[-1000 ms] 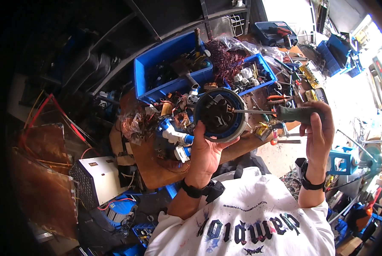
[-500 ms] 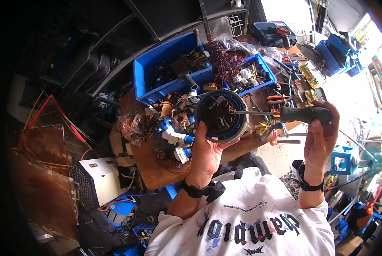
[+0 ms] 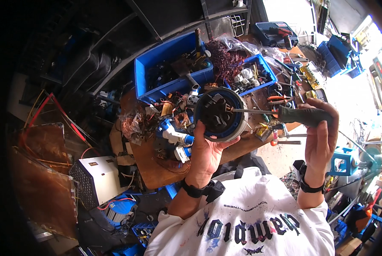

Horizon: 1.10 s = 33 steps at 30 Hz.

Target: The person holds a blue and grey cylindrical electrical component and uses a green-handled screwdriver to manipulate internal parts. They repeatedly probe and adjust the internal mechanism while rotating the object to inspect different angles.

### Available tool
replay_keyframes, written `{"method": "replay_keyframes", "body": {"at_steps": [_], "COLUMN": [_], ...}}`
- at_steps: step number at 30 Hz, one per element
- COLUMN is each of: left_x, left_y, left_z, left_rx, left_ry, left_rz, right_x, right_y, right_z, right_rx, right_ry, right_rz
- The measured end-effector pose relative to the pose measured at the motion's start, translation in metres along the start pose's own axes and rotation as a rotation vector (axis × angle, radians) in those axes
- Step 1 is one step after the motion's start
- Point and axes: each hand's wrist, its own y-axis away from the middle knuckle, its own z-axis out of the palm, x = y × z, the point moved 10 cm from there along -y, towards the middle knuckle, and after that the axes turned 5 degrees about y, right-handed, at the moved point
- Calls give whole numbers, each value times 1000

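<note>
From my remote feed I watch both hands closed on something, up over the near side of the wooden counter (image 3: 150, 170). The left hand (image 3: 207, 150) cups a round housing (image 3: 220, 116) from below, its thumb pressed against the near rim while the fingers pass underneath, where I cannot follow them; I take this as a way to leave the open mouth, with its pale rim, blue inner ring and dark fittings, unobstructed. The right hand (image 3: 320, 135) wraps the butt of a screwdriver (image 3: 300, 115), fingers curled about the thick dark-green handle, which I read as a grip suited to turning. The shaft lies nearly level across the housing's right rim, its tip beside a small metal piece inside; from here I cannot tell whether it is seated. Holding the two apart, one per side, seems to leave room for the shaft's length. Below, blue-and-white connectors (image 3: 174, 135) lie left of the housing, and orange-handled pliers (image 3: 277, 99) lie to its right among other tools, probably put there to be easily reached. Beyond, a large blue bin (image 3: 174, 88) and a smaller blue tray (image 3: 259, 86) look meant to corral loose parts, with reddish wire (image 3: 225, 62) heaped between them.
</note>
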Motion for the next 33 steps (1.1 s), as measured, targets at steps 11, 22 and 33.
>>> {"method": "replay_keyframes", "body": {"at_steps": [11,22,33], "left_x": [5,11,11], "left_y": [-1,-4,-4], "left_z": [-10,-8,-10], "left_rx": [82,51,63], "left_ry": [-57,-54,-101], "left_rz": [32,41,79], "right_x": [13,17,0], "right_y": [0,-1,-5], "right_z": [-6,-2,26], "right_rx": [-33,-227,-399], "right_ry": [94,508,879], "right_rz": [118,266,-1]}}
